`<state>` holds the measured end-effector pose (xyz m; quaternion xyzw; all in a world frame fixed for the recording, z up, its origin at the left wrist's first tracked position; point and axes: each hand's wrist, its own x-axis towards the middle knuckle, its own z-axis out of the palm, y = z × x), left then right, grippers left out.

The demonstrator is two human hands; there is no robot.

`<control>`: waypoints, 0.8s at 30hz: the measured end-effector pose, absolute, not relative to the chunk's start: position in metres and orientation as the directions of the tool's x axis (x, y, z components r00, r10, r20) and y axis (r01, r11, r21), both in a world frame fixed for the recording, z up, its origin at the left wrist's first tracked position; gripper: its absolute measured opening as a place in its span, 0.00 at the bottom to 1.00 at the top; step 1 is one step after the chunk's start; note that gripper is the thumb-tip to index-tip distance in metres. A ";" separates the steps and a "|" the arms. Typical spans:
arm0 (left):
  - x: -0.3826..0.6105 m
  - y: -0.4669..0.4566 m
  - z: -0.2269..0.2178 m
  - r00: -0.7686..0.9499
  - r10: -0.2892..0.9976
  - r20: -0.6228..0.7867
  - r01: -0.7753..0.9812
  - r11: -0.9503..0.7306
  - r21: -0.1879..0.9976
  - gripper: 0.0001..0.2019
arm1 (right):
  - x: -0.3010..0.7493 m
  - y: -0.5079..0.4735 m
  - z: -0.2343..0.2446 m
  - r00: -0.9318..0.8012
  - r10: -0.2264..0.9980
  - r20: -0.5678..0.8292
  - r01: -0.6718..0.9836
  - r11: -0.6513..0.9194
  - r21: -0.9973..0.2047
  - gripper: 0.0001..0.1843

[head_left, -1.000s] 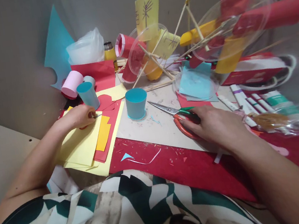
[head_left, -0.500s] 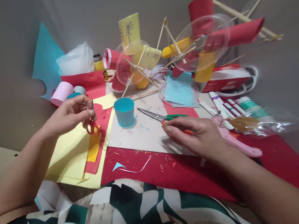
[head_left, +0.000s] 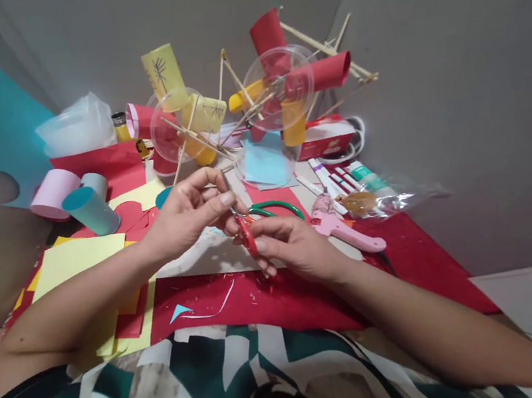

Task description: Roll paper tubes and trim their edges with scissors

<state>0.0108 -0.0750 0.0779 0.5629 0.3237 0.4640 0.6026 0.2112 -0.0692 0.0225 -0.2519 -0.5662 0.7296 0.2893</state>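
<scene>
My left hand (head_left: 199, 206) pinches a small pair of red-handled scissors (head_left: 246, 234) by its blades, over the middle of the work surface. My right hand (head_left: 293, 245) has its thumb and fingers closed at the red finger loops. Larger scissors with a green handle (head_left: 280, 205) lie just behind my right hand, their blades mostly hidden by the hands. Behind my left hand a teal paper cup (head_left: 163, 197) shows only in part. A pink glue gun (head_left: 352, 232) rests to the right of my right hand.
Paper cylinders (head_left: 91, 212) and yellow sheets (head_left: 77, 266) lie at the left. Pinwheel-like stick models with clear plastic discs (head_left: 279, 89) stand at the back. Markers (head_left: 326, 176) and a clear bag (head_left: 397, 198) lie at the right. Paper scraps (head_left: 180, 312) dot the red cloth (head_left: 306, 297).
My left hand has carried the red-handled scissors rightward to the middle. My right hand has left the green-handled scissors and met the red loops. The view has turned right.
</scene>
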 end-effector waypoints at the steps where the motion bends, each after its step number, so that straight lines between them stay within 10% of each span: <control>1: 0.014 -0.075 0.076 0.383 0.914 0.136 -0.201 -0.061 0.978 0.18 | 0.211 -0.069 0.023 -0.717 0.696 -0.048 -0.127 -0.199 -0.972 0.21; 7: 0.016 -0.085 0.074 0.416 0.872 0.258 -0.042 -0.265 0.963 0.13 | 0.212 -0.071 0.026 -0.690 0.717 -0.098 -0.041 -0.174 -0.984 0.22; 13: -0.044 -0.087 0.076 0.195 0.788 0.584 0.518 -0.588 0.621 0.12 | 0.216 -0.064 0.025 -0.482 0.874 -0.068 -0.239 -0.206 -0.949 0.21; 24: -0.094 -0.066 0.053 0.454 0.806 0.378 0.767 -0.570 0.293 0.10 | 0.204 -0.054 0.023 -0.499 0.860 -0.110 -0.397 -0.340 -0.853 0.25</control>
